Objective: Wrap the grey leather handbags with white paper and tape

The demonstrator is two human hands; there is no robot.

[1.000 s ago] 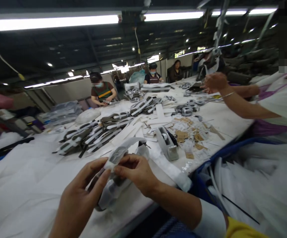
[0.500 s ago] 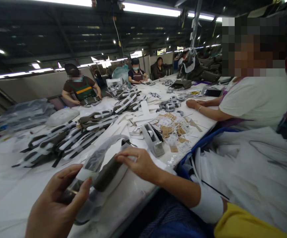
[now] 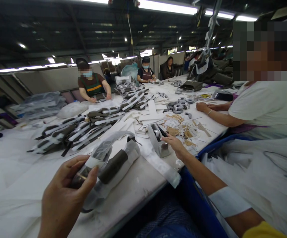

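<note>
My left hand (image 3: pixel 69 193) is closed around a dark olive strap (image 3: pixel 114 166), bent into a loop and wrapped in translucent white sheet and clear plastic. A white band crosses the part between its thumb and fingers. My right hand (image 3: pixel 175 145) reaches to a grey tape dispenser (image 3: pixel 160 148) on the table. Its fingertips are pinched together at the dispenser's dark front edge; what they hold, if anything, is too small to make out. A strip of white wrapping (image 3: pixel 162 167) lies beside the dispenser and overhangs the table edge.
Wrapped straps (image 3: pixel 59 134) are heaped on the left. White strips (image 3: pixel 152 109), brown tags (image 3: pixel 175 130) and ringed coils (image 3: pixel 179 106) lie mid-table. A blue-edged bin with white sheets (image 3: pixel 255 168) stands right. A co-worker's arm (image 3: pixel 220 117) rests nearby; other people work farther back.
My right hand has let go of the wrapped strap and moved right to the tape dispenser. My left hand keeps its hold. The view has shifted slightly left.
</note>
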